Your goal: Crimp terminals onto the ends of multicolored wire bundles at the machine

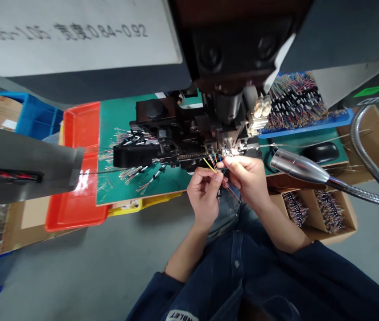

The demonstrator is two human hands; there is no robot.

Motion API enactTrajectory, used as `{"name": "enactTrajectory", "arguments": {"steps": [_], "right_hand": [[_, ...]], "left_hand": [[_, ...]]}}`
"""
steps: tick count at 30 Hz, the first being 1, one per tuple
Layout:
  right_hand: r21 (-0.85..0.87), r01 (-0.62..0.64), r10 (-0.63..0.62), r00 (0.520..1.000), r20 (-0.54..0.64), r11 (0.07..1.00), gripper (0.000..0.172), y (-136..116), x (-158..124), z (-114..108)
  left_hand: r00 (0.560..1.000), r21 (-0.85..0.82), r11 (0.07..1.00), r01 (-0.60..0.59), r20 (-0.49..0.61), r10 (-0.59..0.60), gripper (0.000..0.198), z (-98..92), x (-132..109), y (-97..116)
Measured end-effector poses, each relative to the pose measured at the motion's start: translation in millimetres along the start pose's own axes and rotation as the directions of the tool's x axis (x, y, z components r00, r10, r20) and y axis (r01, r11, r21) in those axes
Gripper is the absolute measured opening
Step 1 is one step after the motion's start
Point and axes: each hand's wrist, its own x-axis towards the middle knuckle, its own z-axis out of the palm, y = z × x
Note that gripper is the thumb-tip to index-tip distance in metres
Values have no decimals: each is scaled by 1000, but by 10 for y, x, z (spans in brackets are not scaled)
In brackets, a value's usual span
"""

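Observation:
My left hand (204,192) is closed in a pinch on a bundle of thin coloured wires (213,164), yellow and red ends fanning upward. Beside it, my right hand (247,175) pinches single wire ends of the same bundle, held just below the jaws of a black crimping machine (189,133). A strip of metal terminals (179,156) runs into the machine from the left. The lower part of the bundle hangs down between my wrists.
The machine stands on a green mat (116,187) strewn with finished wire pieces (132,171). A red tray (76,178) lies left, a blue tray of wire sets (296,102) back right. A gooseneck lamp (296,166) points in from the right, above cardboard boxes of wires (323,209).

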Motion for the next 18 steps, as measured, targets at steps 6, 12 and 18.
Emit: {"name": "enactTrajectory", "arguments": {"steps": [6, 12, 18], "right_hand": [[-94, 78, -78, 997, -3, 993, 32, -81, -41, 7], [-165, 114, -122, 992, -40, 980, 23, -160, -93, 6], [-213, 234, -243, 970, -16, 949, 27, -86, -189, -61]], "left_hand": [[999, -27, 999, 20, 27, -19, 22, -11, -35, -1], [998, -46, 998, 37, 43, -35, 21, -27, -64, -26], [998, 26, 999, 24, 51, -25, 19, -28, -136, -56]]}}
